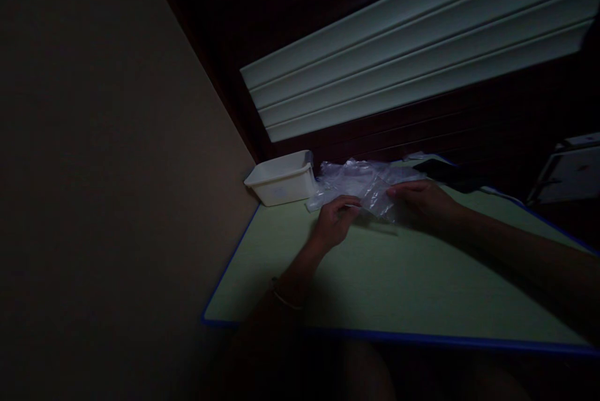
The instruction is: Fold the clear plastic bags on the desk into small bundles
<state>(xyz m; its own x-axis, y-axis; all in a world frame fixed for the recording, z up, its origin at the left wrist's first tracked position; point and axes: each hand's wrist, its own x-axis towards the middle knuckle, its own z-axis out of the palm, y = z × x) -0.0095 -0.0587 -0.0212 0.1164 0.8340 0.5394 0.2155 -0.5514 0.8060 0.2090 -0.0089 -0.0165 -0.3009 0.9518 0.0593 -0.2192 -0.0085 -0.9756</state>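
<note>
Between my two hands, a clear plastic bag (379, 198) is held up over the pale green table (375, 282). My left hand (335, 221) pinches its left edge with thumb and fingers, and a band circles that wrist. From the other side, my right hand (422, 198) grips the bag between thumb and forefinger. Behind it lie more crumpled clear plastic bags (342, 175), and the dim light hides where one ends and another begins.
A white plastic bin (284, 181) stands at the table's far left corner, against the wall (140, 170). Something black (445, 173) lies at the back right. Behind the table is a dark wooden panel with pale slats (398, 45). A blue edge (398, 336) borders the tabletop.
</note>
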